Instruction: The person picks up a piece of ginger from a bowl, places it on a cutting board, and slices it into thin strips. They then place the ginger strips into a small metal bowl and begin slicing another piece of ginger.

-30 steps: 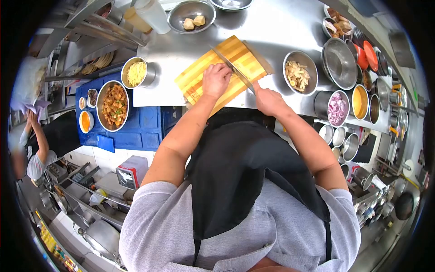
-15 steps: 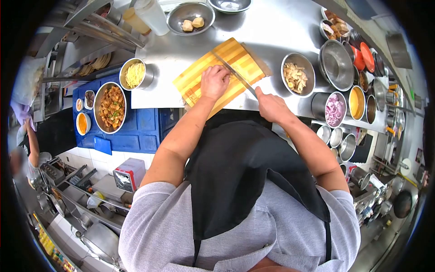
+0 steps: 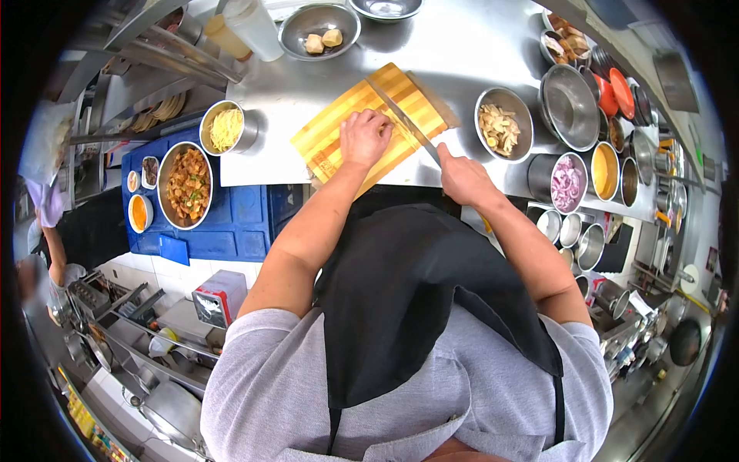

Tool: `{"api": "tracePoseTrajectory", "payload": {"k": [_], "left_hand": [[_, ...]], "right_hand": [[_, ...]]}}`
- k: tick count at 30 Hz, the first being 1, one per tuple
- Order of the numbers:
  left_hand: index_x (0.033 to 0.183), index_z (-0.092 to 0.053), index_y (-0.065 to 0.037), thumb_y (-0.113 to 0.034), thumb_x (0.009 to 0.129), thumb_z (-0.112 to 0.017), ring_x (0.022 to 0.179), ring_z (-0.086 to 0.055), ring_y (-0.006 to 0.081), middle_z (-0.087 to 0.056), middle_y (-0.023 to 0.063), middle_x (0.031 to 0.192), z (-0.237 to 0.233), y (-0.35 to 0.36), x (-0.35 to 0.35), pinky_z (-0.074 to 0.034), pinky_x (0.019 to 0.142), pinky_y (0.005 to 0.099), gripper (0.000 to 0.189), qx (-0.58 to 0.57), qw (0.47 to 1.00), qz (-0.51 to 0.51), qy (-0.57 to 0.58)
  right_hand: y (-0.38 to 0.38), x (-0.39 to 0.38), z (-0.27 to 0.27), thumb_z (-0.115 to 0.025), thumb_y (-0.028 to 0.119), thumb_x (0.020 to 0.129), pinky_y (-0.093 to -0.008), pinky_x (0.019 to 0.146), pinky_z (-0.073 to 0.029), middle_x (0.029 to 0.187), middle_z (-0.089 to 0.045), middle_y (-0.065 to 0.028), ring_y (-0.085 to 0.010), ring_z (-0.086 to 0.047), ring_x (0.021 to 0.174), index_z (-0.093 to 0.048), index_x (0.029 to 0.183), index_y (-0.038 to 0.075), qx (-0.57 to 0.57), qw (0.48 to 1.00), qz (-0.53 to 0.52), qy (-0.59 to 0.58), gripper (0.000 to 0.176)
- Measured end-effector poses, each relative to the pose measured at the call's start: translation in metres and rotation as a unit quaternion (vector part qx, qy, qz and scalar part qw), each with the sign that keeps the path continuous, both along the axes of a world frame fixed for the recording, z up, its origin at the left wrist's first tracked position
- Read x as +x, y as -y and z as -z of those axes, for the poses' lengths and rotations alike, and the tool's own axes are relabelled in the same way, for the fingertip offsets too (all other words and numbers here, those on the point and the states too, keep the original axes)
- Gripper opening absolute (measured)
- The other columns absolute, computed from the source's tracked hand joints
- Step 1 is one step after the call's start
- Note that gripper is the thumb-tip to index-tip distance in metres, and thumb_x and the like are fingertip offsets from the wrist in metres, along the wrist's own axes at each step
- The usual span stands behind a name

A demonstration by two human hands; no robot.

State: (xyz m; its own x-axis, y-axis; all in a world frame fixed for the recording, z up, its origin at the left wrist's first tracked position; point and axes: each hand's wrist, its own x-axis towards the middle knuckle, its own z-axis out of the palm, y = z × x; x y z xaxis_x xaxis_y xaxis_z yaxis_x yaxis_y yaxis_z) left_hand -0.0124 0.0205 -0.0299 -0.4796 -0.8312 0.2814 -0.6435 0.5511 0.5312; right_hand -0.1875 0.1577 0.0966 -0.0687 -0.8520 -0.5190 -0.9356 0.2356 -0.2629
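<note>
My right hand [image 3: 464, 179] is closed round the handle of a long kitchen knife [image 3: 406, 121], whose blade lies slantwise over a striped wooden cutting board [image 3: 339, 127]. On the board, left of the blade, my left hand [image 3: 365, 138] has its fingers curled down. A small pale piece of food [image 3: 383, 130] shows at its fingertips, mostly hidden by them. Right of the board stands a steel bowl [image 3: 525, 115] of pale slices [image 3: 499, 129]. Beyond the board, another steel bowl [image 3: 296, 32] holds two peeled pale chunks [image 3: 323, 41].
A pot of yellow shreds [image 3: 226, 129] stands left on the steel counter [image 3: 269, 92]. The blue unit [image 3: 239, 223] bears a large bowl of chopped, sauced food [image 3: 188, 183]. Pots of sliced red onion [image 3: 568, 183] and orange sauce [image 3: 605, 171] stand right. Another person's arm [image 3: 55, 250] shows far left.
The knife and my right hand have shifted slightly right, so the blade sits farther from my left fingertips. My left hand stays nearly in place on the board.
</note>
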Motion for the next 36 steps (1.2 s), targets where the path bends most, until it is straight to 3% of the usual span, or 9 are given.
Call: {"api": "tracePoseTrajectory", "payload": {"k": [17,22,29,31,36], "left_hand": [[0.083,-0.072,-0.019,-0.024,0.08,-0.076,0.093,-0.061,0.0235,-0.067,-0.0022,0.091,-0.001,0.0,-0.005,-0.043,0.079,0.0418,0.006,-0.012,0.999,-0.02,0.023],[0.086,-0.072,-0.016,-0.019,0.079,-0.075,0.097,-0.063,0.0242,-0.067,-0.0005,0.095,0.004,0.002,0.004,-0.044,0.083,0.0416,0.008,-0.002,0.998,0.019,-0.058],[0.087,-0.071,-0.014,-0.017,0.08,-0.075,0.1,-0.063,0.0248,-0.067,0.0017,0.099,0.008,0.003,0.006,-0.045,0.085,0.0423,0.009,0.013,0.998,0.01,-0.059],[0.088,-0.071,-0.014,-0.015,0.08,-0.075,0.099,-0.063,0.0247,-0.066,0.0016,0.098,0.008,0.003,0.006,-0.044,0.085,0.0417,0.009,0.001,0.998,0.014,-0.064],[0.087,-0.072,-0.014,-0.015,0.08,-0.075,0.098,-0.063,0.0249,-0.066,0.0019,0.096,0.006,0.002,0.003,-0.044,0.084,0.0412,0.008,0.004,0.999,0.006,-0.039]], "right_hand": [[-0.007,0.0,-0.002,-0.047,0.0,0.088,-0.0581,0.076,-0.052,0.084,-0.069,-0.0307,-0.0486,-0.07,0.086,-0.044,0.117,-0.002,-0.002,0.999,0.026,0.02,0.029],[-0.008,0.001,-0.003,-0.049,0.0,0.087,-0.058,0.076,-0.052,0.084,-0.07,-0.0301,-0.0487,-0.069,0.086,-0.044,0.117,-0.002,-0.001,0.999,0.031,0.024,0.031],[-0.013,0.005,0.003,-0.05,0.0,0.086,-0.0582,0.077,-0.052,0.085,-0.07,-0.0299,-0.0485,-0.069,0.086,-0.045,0.117,-0.002,0.004,0.999,0.028,0.028,0.031],[-0.014,0.006,0.008,-0.049,0.005,0.089,-0.0594,0.072,-0.051,0.079,-0.068,-0.0291,-0.0493,-0.068,0.079,-0.044,0.121,0.0,-0.029,0.999,0.018,0.036,0.033],[-0.008,0.009,0.014,-0.049,0.004,0.089,-0.0591,0.072,-0.051,0.079,-0.068,-0.0292,-0.0494,-0.068,0.079,-0.044,0.121,-0.001,-0.035,0.999,0.007,0.037,0.034]]}}
